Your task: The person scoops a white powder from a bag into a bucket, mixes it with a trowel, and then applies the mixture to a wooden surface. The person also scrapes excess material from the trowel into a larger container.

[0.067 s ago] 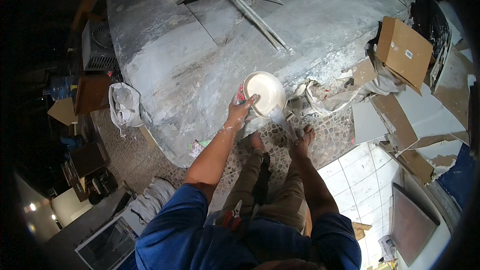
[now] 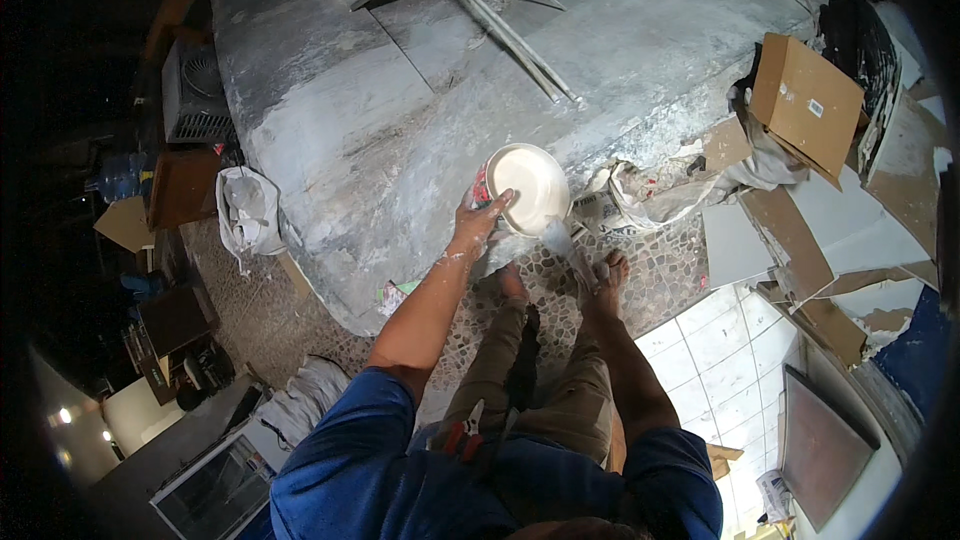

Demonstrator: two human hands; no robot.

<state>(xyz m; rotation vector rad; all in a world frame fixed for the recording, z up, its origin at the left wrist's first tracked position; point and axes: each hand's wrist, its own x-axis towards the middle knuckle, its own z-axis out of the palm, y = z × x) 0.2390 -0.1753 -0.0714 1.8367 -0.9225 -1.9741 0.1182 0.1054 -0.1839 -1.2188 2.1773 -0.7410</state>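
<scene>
My left hand (image 2: 480, 220) grips a round white tub (image 2: 482, 183) with red print on its side, thumb over the rim. Inside the tub is a smooth, cream-white surface, which looks like paste. In my right hand (image 2: 600, 298) is a putty knife (image 2: 558, 237), its whitish blade pointing up toward the tub's lower right rim. The fingers around its handle are partly hidden. White smears mark my left wrist. Both hands are held above the pebbled floor (image 2: 560, 285), beside the edge of a large grey, dusty surface (image 2: 350, 130).
Long thin pale rods (image 2: 500, 30) lie across the grey surface. White sacks (image 2: 250, 210) stand left and right of it. A cardboard box (image 2: 810, 90) and broken board pieces (image 2: 850, 225) are piled at right. Red-handled pliers (image 2: 463, 437) hang at my waist.
The putty knife's blade has shifted slightly right and down, away from the tub's rim. My left hand and the tub are almost unmoved.
</scene>
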